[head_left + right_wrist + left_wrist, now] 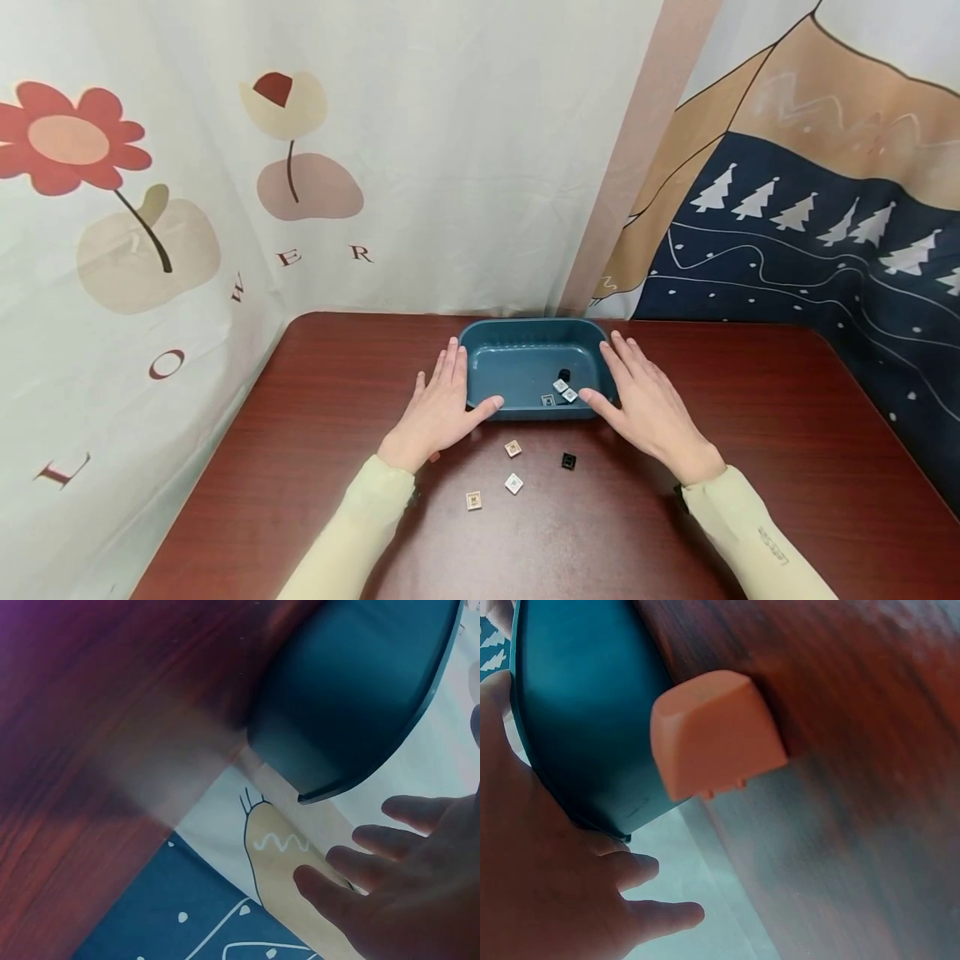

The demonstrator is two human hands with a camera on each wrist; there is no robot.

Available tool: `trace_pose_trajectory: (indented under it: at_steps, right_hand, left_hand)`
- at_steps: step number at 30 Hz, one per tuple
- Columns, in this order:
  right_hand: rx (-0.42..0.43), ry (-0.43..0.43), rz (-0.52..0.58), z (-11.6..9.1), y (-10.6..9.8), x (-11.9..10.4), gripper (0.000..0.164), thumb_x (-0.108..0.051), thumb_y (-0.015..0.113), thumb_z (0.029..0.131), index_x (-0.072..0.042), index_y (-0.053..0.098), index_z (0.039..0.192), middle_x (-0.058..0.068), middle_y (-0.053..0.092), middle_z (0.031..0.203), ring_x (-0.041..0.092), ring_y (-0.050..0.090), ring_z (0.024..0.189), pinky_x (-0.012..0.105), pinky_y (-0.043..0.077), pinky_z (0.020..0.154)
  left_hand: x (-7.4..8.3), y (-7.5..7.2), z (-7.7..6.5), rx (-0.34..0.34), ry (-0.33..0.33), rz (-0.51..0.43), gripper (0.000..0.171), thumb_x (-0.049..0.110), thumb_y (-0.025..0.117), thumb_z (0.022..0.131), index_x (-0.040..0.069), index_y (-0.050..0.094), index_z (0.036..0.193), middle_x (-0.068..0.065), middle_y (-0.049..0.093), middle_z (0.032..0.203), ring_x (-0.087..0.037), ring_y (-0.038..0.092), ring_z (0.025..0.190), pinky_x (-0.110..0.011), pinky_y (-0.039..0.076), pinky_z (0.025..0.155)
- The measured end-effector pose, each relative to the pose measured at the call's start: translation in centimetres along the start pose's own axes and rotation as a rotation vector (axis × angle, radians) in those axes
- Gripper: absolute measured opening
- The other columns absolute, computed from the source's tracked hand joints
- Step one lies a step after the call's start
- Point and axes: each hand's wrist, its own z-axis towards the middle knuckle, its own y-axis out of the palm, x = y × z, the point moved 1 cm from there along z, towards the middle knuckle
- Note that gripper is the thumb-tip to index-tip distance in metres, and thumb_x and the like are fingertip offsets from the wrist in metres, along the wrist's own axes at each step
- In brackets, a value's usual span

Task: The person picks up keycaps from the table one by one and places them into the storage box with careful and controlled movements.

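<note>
A teal plastic tray (504,375) stands at the far edge of the table with a few keycaps (569,395), white and black, lying in its front right part. My left hand (437,408) lies along its left side, fingers straight and the thumb over the front rim. On the opposite side, my right hand (651,406) has its fingers spread beside the wall and the thumb near the front right corner. An orange keycap (716,739) looms large in the left wrist view; in the head view it is mostly hidden by my left wrist.
In front of the tray lie a black keycap (568,461), a white keycap (513,483) and two beige ones, the nearer beige keycap (474,500) further left. Behind the dark red table (360,367) hangs a printed curtain (450,167) close to its back edge.
</note>
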Motion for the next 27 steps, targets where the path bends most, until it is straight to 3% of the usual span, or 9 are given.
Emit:
trace_pose_trajectory:
  at_steps: [10,21,27]
  right_hand:
    - [-0.084,0.022,-0.031,-0.5,0.8,0.4,0.099,-0.07,0.048,0.1,0.007,0.03,0.159,0.024,0.021,0.168,0.041,0.021,0.155,0.064,0.024,0.119]
    - [-0.118,0.01,-0.047,-0.5,1.2,0.5,0.096,-0.066,0.046,0.102,0.011,0.03,0.157,0.026,0.02,0.168,0.042,0.021,0.155,0.061,0.024,0.12]
    - [-0.116,0.013,-0.051,-0.5,1.2,0.5,0.096,-0.067,0.045,0.102,0.011,0.03,0.157,0.027,0.02,0.167,0.042,0.021,0.155,0.061,0.024,0.12]
  left_hand:
    - [-0.1,0.1,0.0,0.01,0.0,0.018,0.111,0.08,0.043,0.095,0.0,0.008,0.165,-0.013,-0.003,0.173,-0.034,0.008,0.159,-0.066,0.016,0.121]
    - [-0.1,0.0,-0.1,0.012,-0.013,0.022,0.112,0.081,0.043,0.094,0.001,0.007,0.165,-0.013,-0.001,0.174,-0.034,0.001,0.159,-0.066,0.016,0.121]
    - [-0.2,-0.3,-0.4,0.006,-0.004,-0.006,0.109,0.079,0.044,0.095,0.011,0.0,0.167,-0.01,-0.005,0.174,-0.034,-0.002,0.159,-0.067,0.014,0.121]
